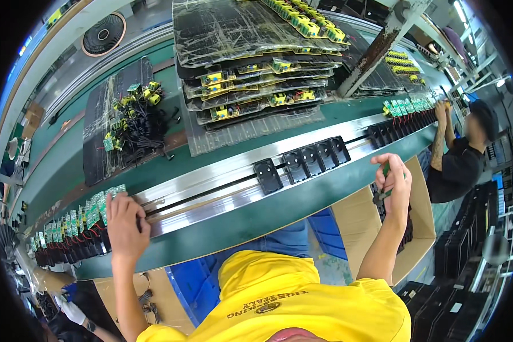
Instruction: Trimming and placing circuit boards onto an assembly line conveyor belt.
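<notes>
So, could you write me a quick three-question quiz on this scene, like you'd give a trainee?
1. Multiple choice: What is the person's left hand nearest to?
A) the round fan
B) the row of green circuit boards
C) the blue bin

2. Fill in the blank: The components lined up on top of the stacked dark sheets are mostly ____ in colour.

3. True or false: The person's right hand is touching those sheets.

Key:
1. B
2. yellow
3. False; it is raised on the near side of the bench, by the open cardboard box.
</notes>
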Demonstrator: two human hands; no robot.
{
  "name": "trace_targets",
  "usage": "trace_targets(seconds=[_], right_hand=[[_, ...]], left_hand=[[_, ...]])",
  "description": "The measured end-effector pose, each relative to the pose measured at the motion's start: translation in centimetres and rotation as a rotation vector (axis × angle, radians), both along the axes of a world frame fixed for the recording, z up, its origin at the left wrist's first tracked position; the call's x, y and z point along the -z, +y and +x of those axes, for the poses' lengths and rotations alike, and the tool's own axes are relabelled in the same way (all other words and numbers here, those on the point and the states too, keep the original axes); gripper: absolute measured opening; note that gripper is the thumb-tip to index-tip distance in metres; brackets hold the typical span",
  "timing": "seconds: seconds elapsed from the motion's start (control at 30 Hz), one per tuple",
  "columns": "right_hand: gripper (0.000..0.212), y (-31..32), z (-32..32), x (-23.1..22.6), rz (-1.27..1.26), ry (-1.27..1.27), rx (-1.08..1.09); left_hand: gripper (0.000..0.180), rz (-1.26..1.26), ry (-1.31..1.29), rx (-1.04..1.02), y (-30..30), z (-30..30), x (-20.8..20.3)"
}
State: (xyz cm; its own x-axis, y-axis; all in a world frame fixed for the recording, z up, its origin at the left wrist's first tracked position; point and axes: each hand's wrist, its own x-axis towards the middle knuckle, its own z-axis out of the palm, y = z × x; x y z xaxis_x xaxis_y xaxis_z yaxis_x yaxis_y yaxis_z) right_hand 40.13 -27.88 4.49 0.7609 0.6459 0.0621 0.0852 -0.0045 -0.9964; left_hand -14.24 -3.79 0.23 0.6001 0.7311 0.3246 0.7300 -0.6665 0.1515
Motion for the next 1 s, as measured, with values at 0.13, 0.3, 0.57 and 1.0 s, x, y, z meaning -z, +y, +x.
trace_targets(seconds=[0.13,0.3,0.57,1.0], right_hand=[[0.035,0.5,0.3,0.5,-0.254,-0.159,-0.030],[0.030,4.0,0.9,4.1,-0.319,-0.379,0.015],[0.030,4.7,-2.6,4.4,-0.293,-0.408,-0.109],[0.024,0.9,-4.9,3.6,-0.026,-0.221,-0.065]], left_hand=[[0.021,-0.002,0.090,-0.089,0.4,-3.7,-0.5],[0.021,-0.146,0.198,-0.148,0.2,-4.8,-2.9],[0.018,0.052,0.040,-0.208,5.5,3.6,-4.9],[0.046,0.097,-0.094,-0.608,28.4,10.1,-2.2]])
